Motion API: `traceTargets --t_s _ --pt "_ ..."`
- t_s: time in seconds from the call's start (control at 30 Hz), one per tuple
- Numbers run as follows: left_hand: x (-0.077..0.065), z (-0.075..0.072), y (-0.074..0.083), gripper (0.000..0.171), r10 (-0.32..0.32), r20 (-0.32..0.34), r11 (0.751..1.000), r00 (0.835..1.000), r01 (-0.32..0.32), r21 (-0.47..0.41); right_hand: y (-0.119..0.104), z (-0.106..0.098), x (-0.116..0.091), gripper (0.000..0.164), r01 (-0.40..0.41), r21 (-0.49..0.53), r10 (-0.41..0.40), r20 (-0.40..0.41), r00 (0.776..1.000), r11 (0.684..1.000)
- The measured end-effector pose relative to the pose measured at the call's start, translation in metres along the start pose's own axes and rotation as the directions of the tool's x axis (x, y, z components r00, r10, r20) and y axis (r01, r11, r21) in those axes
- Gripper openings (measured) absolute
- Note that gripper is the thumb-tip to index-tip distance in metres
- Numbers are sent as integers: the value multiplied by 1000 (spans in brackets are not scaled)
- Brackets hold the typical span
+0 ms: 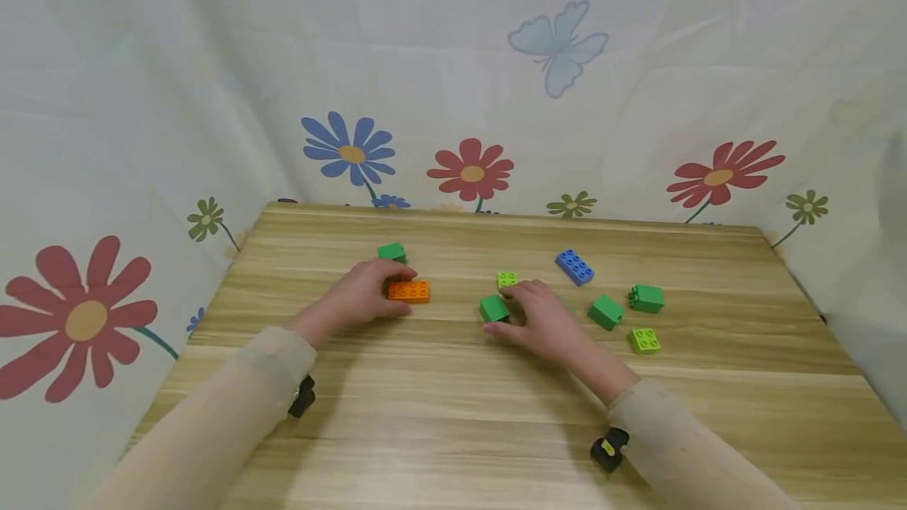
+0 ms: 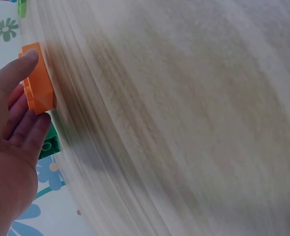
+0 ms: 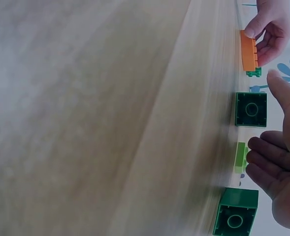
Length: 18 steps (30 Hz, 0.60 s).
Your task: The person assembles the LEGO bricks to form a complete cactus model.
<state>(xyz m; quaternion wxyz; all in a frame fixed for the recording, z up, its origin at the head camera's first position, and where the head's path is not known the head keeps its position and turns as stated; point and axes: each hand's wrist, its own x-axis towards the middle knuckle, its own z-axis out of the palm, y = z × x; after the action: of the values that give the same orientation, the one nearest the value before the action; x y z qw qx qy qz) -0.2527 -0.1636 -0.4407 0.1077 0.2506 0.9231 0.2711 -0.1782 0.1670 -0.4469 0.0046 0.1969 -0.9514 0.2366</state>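
Observation:
My left hand is around the orange brick, thumb on its near side and fingers beyond its far side. In the head view a slim gap shows between the forefinger and the brick; contact by the thumb is hard to tell. A green brick lies just behind that hand. My right hand spreads thumb and fingers about another green brick. In the right wrist view this green brick, hollow underside facing the camera, stands apart from the fingers. A lime brick lies just beyond those fingers.
Right of my right hand lie two green bricks and a lime brick. A blue brick is farther back. The wooden table ends at a flowered curtain.

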Motion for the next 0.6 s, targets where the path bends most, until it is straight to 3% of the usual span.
traceTargets --t_s 0.43,0.6 --pt "1 2 1 43 22 -39 999 999 -21 30 1 5 4 58 62 -25 -64 -64 996 998" --pt "1 3 0 41 22 -34 999 999 -21 36 4 5 6 51 103 -18 -104 -38 994 994"
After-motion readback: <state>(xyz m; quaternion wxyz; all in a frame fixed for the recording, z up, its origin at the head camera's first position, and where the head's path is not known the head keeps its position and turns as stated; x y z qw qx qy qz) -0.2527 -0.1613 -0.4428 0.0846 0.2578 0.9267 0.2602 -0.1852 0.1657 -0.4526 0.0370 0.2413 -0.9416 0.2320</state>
